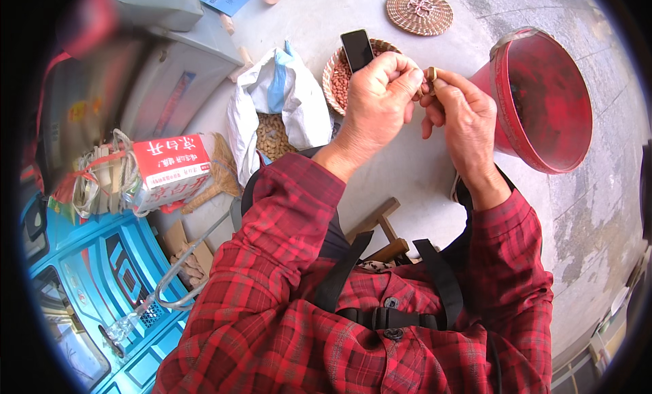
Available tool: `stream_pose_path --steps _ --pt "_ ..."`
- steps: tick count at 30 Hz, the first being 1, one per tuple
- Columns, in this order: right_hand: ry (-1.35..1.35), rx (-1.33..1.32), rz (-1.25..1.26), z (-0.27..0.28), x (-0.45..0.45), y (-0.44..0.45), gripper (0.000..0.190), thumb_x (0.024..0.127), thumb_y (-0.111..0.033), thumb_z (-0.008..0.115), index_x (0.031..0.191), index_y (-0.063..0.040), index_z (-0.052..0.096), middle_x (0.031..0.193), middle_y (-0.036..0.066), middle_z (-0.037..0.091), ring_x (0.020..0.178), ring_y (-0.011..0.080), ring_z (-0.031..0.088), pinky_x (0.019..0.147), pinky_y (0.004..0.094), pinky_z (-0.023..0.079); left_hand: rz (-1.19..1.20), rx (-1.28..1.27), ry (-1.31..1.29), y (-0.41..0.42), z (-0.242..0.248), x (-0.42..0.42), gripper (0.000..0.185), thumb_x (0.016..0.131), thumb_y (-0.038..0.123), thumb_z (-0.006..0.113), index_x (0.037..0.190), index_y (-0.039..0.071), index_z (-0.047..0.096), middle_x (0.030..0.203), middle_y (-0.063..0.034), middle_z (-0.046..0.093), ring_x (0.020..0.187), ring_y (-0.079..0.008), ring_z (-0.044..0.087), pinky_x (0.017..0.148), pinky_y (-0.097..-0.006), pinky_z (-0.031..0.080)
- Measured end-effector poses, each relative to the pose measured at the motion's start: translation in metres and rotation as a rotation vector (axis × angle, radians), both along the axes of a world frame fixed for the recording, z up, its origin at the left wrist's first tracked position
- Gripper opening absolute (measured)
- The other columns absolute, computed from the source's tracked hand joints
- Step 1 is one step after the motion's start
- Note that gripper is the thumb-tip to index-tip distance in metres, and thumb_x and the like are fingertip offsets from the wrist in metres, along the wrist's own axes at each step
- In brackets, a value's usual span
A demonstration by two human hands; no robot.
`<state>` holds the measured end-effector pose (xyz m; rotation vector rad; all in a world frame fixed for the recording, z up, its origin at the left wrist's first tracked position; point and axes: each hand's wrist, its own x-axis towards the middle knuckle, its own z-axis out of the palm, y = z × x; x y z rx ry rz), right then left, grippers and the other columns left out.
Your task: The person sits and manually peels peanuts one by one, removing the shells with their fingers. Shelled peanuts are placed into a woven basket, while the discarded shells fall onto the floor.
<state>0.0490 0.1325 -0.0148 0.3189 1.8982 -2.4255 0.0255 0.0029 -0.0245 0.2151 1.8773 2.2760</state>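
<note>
My left hand (pixel 379 96) and my right hand (pixel 461 104) meet at the fingertips above the floor. Between them they pinch a peanut in its shell (pixel 426 88), with reddish kernels partly showing. A ring is on a right finger. Beyond my left hand stands a woven basket (pixel 328 83) holding shelled red-skinned peanuts (pixel 340 83), and a smartphone (pixel 357 49) rests across it. A white woven sack (pixel 308 114), open at the top, holds unshelled peanuts (pixel 274 134) to the left. My left hand hides part of the basket.
A red plastic bucket (pixel 547 104) stands at the right. A round woven lid (pixel 419 11) lies on the floor beyond the basket. At the left are a tied bundle with a red-and-white carton (pixel 173 162), a straw brush (pixel 221 177) and a blue plastic vehicle body (pixel 102 287). Wooden stool parts (pixel 382 221) show between the legs.
</note>
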Motion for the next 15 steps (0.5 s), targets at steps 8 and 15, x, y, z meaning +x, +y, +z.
stream_pose_path --steps 8,15 --pt "-0.094 -0.327 0.138 0.009 -0.007 0.025 0.025 0.088 -0.005 0.046 0.102 0.011 0.061 0.072 0.007 0.059 0.05 0.0093 0.046 0.045 0.0255 0.046 -0.135 0.228 -0.274 -0.008 0.013 -0.005 0.015 0.096 0.014 0.052 0.092 0.0 0.055 0.079 -0.0082 0.061 0.05 -0.0055 0.047 0.039 -0.017 0.031" --pt "0.045 0.226 -0.148 0.026 -0.015 0.067 0.025 0.09 -0.01 0.048 0.099 0.007 0.064 0.073 0.006 0.059 0.054 0.0086 0.054 0.045 0.0236 0.046 -0.186 0.316 -0.3 -0.01 0.012 -0.005 0.016 0.095 0.016 0.053 0.089 0.001 0.056 0.076 -0.0065 0.059 0.048 -0.006 0.047 0.038 -0.0171 0.03"
